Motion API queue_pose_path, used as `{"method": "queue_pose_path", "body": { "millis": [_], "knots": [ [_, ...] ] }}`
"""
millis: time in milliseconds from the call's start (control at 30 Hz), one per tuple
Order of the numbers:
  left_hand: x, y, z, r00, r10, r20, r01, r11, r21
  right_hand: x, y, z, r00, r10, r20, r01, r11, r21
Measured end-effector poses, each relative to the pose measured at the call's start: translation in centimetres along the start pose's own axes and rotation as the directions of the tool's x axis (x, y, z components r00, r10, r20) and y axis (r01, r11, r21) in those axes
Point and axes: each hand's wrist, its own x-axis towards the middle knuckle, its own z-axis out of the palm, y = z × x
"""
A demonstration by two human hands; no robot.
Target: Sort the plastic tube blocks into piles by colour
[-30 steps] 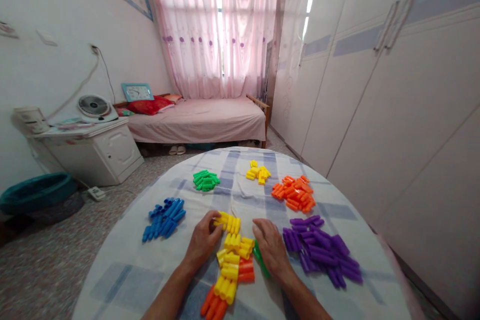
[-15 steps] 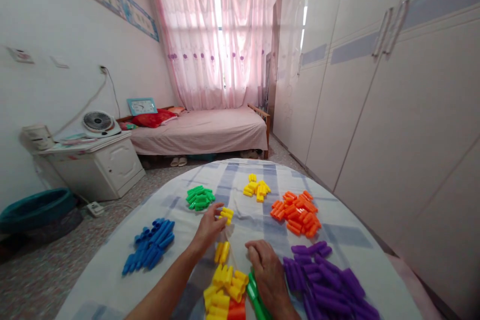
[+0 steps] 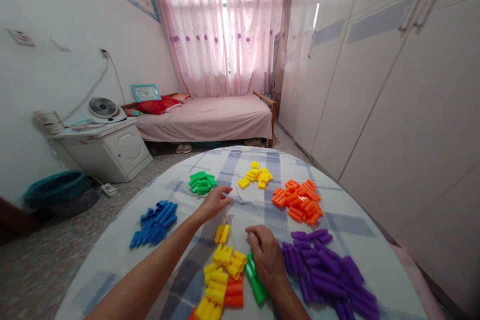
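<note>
Head view, from the near edge of a round table (image 3: 337, 216) under a checked cloth.

Left hand (image 3: 214, 203) stretched far out over the cloth, palm down, fingers (image 3: 226, 190) spread and released, nothing in them. Placed between the green pile (image 3: 201, 183) to the left and the yellow pile (image 3: 257, 176) to the right, close to both, touching neither.

Right hand (image 3: 265, 259) near, palm down, lying on the green tubes (image 3: 258, 287). Fingers curled down onto the cloth, with no telling whether clenched on the tubes or merely resting.

Just left of that hand, a heap of yellow tubes (image 3: 221, 272) with orange tubes (image 3: 234, 295) at its near side. Just beyond the heap, between the two hands, a yellow pair (image 3: 222, 233).

Orange pile (image 3: 299, 200) far right, purple pile (image 3: 326, 270) near right beside the right hand, blue pile (image 3: 153, 217) left.

Beyond the table, a bed (image 3: 210, 117), a fan (image 3: 103, 108) on a white cabinet (image 3: 112, 152), and wardrobe doors (image 3: 393, 110) along the right wall.
</note>
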Motion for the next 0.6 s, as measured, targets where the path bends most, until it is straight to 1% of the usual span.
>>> {"method": "queue_pose_path", "body": {
  "millis": [67, 100, 133, 167, 200, 267, 333, 400, 500, 600],
  "knots": [
    [-3.3, -0.6, -1.5, 0.996, 0.036, 0.087, -0.045, 0.994, 0.104, 0.1, 0.0, 0.0, 1.0, -0.001, 0.008, 0.001, 1.0, -0.004],
    [-4.9, -0.8, -1.9, 0.989, 0.052, 0.137, -0.075, 0.983, 0.17, 0.1, 0.0, 0.0, 1.0, -0.003, 0.009, 0.003, 1.0, -0.008],
    [-6.4, -0.9, -2.2, 0.982, 0.053, 0.18, -0.094, 0.969, 0.228, 0.1, 0.0, 0.0, 1.0, -0.004, 0.009, 0.005, 1.0, -0.012],
    [-7.7, -0.9, -2.2, 0.978, 0.054, 0.201, -0.111, 0.952, 0.284, 0.1, -0.1, 0.0, 1.0, -0.006, 0.006, 0.006, 1.0, -0.017],
    [-8.7, -0.8, -2.1, 0.979, 0.059, 0.197, -0.124, 0.934, 0.335, 0.1, -0.1, 0.0, 1.0, -0.007, 0.002, 0.007, 1.0, -0.023],
    [-10.0, -0.6, -1.4, 0.985, 0.07, 0.158, -0.129, 0.907, 0.402, 0.1, -0.2, 0.0, 1.0, -0.009, 0.0, 0.009, 1.0, -0.029],
    [-10.4, -0.4, -0.8, 0.989, 0.074, 0.124, -0.12, 0.902, 0.414, 0.0, -0.2, -0.1, 1.0, -0.009, 0.005, 0.009, 1.0, -0.024],
    [-10.0, -0.4, -0.3, 0.99, 0.066, 0.128, -0.11, 0.921, 0.374, 0.0, -0.2, -0.1, 1.0, -0.006, 0.014, 0.006, 1.0, -0.014],
    [-8.3, -0.5, -0.2, 0.99, 0.013, 0.137, -0.044, 0.974, 0.224, 0.0, -0.2, 0.0, 1.0, -0.001, 0.017, 0.001, 1.0, -0.005],
    [-5.6, -0.4, -0.4, 0.984, -0.097, 0.15, 0.096, 0.995, 0.014, 0.0, -0.1, 0.1, 1.0, 0.002, 0.007, -0.002, 1.0, -0.006]
  ]
}}
